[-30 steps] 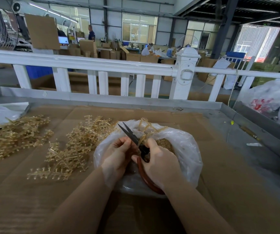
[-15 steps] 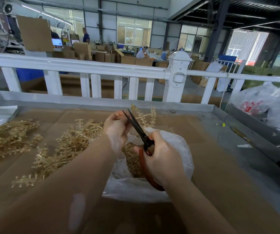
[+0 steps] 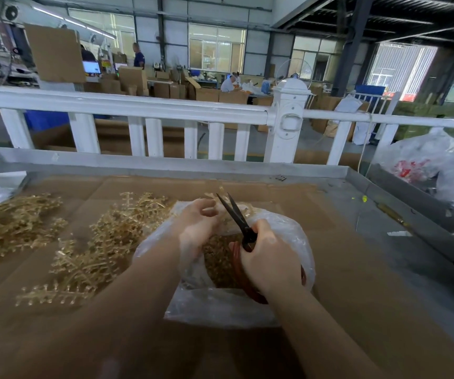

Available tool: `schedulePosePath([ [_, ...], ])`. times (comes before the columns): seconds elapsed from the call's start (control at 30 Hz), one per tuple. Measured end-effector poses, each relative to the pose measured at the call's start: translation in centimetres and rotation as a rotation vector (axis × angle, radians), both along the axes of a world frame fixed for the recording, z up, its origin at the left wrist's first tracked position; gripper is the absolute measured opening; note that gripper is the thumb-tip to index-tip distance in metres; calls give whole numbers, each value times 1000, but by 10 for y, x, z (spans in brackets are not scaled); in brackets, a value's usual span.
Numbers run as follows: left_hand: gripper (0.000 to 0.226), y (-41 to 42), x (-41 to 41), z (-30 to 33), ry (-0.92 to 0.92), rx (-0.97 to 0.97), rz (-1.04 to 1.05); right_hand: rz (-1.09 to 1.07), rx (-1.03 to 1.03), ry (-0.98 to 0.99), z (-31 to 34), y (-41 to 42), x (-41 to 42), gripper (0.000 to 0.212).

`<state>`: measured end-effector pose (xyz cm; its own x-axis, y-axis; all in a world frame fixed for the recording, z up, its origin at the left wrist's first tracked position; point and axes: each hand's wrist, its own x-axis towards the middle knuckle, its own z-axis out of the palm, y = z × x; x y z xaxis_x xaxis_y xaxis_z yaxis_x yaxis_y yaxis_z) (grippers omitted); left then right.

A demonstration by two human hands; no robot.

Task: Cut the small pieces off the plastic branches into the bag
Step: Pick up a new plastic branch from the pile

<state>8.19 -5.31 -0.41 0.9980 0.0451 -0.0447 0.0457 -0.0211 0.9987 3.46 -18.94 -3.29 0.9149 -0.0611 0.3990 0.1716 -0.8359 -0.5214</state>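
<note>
Right hand grips scissors, blades parted, over open bag; left hand pinches a plastic branch at the blades.

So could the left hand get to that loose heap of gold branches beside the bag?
Probably yes. The left hand holds a branch over the bag, and the nearest heap of gold branches lies uncovered on the cardboard just left of it, nothing between.

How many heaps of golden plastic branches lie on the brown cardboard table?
2: one heap of golden plastic branches at far left, another left of the clear plastic bag. More may be hidden.
</note>
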Motion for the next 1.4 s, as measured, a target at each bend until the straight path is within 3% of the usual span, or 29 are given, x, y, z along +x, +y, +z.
schedulePosePath([
  [0.13,14,5,-16,-9,-141,284,66,-34,-25,1,-1,4,4,28],
  [0.3,12,-2,-39,-26,-236,666,-36,-71,-92,16,-8,9,8,42],
  [0.47,15,-5,-47,-39,-241,821,-27,-98,-111,0,-16,9,7,43],
  [0.8,18,1,-54,-43,-257,916,-86,-93,-118,-9,-20,6,2,46],
  [1.27,9,9,-55,-46,-267,854,-126,-111,-140,-31,-26,3,-4,45],
  [1.4,23,11,-49,-40,-333,789,-91,-105,-123,-68,-24,5,-1,43],
])
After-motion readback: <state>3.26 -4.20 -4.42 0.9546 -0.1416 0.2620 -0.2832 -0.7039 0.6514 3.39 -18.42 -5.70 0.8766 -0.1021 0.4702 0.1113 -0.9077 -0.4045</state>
